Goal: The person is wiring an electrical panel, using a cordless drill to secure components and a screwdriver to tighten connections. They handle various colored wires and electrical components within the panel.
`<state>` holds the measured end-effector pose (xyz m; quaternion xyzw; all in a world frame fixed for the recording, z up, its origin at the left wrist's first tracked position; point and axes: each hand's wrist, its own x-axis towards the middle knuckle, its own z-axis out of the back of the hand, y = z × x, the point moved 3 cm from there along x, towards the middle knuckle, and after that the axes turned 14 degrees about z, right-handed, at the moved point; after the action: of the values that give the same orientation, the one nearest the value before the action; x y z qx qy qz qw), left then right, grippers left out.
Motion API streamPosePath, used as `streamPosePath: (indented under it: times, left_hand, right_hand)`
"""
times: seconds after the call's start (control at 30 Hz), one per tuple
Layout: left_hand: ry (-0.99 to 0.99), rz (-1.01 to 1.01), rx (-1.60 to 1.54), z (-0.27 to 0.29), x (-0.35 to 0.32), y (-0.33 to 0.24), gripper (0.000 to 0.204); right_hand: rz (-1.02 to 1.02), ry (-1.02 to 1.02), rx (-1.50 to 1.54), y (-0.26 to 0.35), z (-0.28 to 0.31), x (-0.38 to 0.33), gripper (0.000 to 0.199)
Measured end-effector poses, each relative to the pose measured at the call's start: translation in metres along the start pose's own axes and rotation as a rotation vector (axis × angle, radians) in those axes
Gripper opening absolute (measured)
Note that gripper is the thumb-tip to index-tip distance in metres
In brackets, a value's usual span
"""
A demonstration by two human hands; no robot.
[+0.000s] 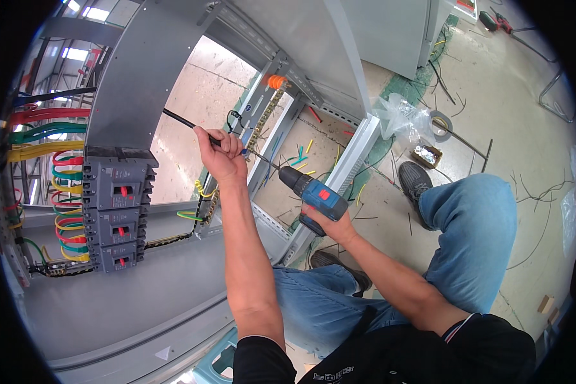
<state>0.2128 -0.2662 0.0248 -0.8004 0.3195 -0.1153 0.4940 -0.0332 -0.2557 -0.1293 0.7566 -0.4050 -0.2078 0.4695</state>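
Note:
My right hand (330, 224) is wrapped round the grip of a blue and black cordless drill (323, 197). The drill's long thin bit (263, 159) points up and left, its tip close to my left hand (224, 153). Closed fingers of that hand hold a black cable (178, 118), whose free length sticks out to the upper left. Just beyond the hand runs a perforated brass-coloured bar (263, 121) with an orange insulator (277, 82) at its top. A small blue piece shows beside my fingertips; its kind cannot be made out.
Grey circuit breakers (120, 185) with red switches and coloured wires stand at left inside the grey cabinet (137, 70). Wire scraps litter the floor. Near my shoe (415, 185) lie a clear plastic bag (403, 118), a tape roll (441, 123) and a small box (426, 155).

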Motion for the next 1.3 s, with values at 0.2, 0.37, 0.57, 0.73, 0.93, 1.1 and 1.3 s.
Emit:
streamPosePath:
  times: [0.2,0.37,0.57,0.73,0.93,1.1,1.3]
  left_hand:
    - [-0.051,0.011,-0.004,0.0,0.004,-0.001,0.055]
    - [-0.138,0.019,0.04,-0.001,0.009,-0.002,0.054]
    - [-0.151,0.047,0.064,-0.001,0.013,-0.001,0.055]
    - [-0.14,0.042,0.08,-0.001,0.013,-0.001,0.055]
    - [-0.156,0.025,0.064,0.001,0.014,0.001,0.055]
    - [-0.167,0.012,0.047,0.001,0.012,0.001,0.055]
    - [-0.142,0.0,0.051,0.001,0.01,0.003,0.055]
  right_hand:
    - [0.069,0.055,-0.04,0.01,-0.003,0.003,0.024]
    - [0.111,0.108,-0.132,0.021,-0.003,0.007,0.03]
    - [0.095,0.125,-0.133,0.018,-0.003,0.011,0.029]
    - [0.11,0.109,-0.164,0.014,-0.004,0.009,0.026]
    - [0.153,0.136,-0.202,0.021,-0.005,0.017,0.026]
    - [0.166,0.167,-0.225,0.018,-0.006,0.014,0.026]
    - [0.244,0.19,-0.255,0.012,0.0,0.016,0.025]
